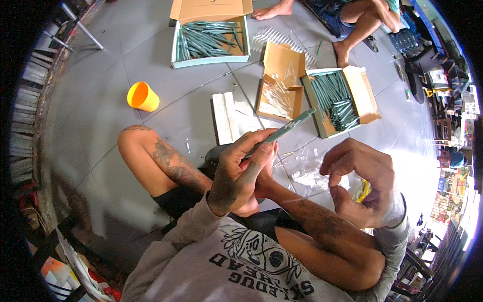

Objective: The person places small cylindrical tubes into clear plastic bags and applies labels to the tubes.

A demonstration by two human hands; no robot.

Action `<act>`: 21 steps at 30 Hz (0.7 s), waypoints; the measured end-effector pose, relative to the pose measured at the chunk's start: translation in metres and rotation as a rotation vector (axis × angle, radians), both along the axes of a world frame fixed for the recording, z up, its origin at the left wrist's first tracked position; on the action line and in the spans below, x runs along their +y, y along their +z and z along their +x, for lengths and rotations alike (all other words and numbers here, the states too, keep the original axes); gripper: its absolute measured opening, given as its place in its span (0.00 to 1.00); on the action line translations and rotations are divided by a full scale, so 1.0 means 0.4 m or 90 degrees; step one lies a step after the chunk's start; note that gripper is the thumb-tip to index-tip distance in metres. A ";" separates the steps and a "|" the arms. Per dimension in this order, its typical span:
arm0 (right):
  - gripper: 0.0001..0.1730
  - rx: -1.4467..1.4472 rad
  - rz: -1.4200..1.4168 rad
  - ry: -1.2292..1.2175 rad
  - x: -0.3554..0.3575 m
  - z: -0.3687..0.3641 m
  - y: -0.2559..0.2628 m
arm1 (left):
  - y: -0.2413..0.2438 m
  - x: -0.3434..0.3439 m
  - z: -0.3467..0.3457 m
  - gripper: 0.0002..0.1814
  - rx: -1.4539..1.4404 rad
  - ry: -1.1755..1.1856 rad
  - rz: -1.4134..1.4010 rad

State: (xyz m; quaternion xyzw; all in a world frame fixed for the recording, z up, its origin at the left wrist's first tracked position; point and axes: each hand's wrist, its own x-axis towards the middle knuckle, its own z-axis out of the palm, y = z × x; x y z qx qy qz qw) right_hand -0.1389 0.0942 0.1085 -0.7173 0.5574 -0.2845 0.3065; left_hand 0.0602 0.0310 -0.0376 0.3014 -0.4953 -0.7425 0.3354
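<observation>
My left hand [241,170] holds a dark green pen [288,126] by its lower part, with the other end angled up and to the right. The barrel bears pale writing. My right hand [364,177] is raised apart from it at the right, fingers curled and thumb near the index fingertip; whether something small and clear is pinched there I cannot tell. Below that hand, on the floor, lies a pile of small clear plastic pieces [311,179]. Past the pen's tip stands an open carton [322,126] of similar green pens. Beside it, a small cardboard box [264,96] contains thin clear pieces.
A larger open box [211,62] of green pens stands farther off, near a clear ribbed plastic tray [277,37]. A white grooved block [225,119] lies before my feet. At left stands a yellow cup [144,97]. Another person's bare leg [356,37] is at upper right.
</observation>
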 end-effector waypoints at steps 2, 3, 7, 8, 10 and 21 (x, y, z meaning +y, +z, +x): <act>0.09 -0.007 0.003 0.001 -0.008 0.000 0.002 | 0.034 0.000 0.004 0.18 -0.010 -0.028 -0.003; 0.09 -0.006 0.004 0.000 -0.010 -0.002 0.006 | 0.051 -0.001 0.002 0.18 -0.010 -0.046 -0.004; 0.09 0.030 -0.018 0.002 -0.005 -0.005 0.029 | 0.083 0.004 0.005 0.18 0.031 -0.088 0.038; 0.09 0.039 -0.038 -0.005 -0.004 -0.003 0.032 | 0.086 0.005 0.007 0.18 0.058 -0.100 0.070; 0.08 0.062 -0.075 -0.018 0.001 0.000 0.047 | 0.081 0.013 -0.001 0.19 0.122 -0.091 0.104; 0.08 0.085 -0.121 -0.038 0.015 0.008 0.070 | 0.085 0.032 0.003 0.18 0.197 -0.100 0.138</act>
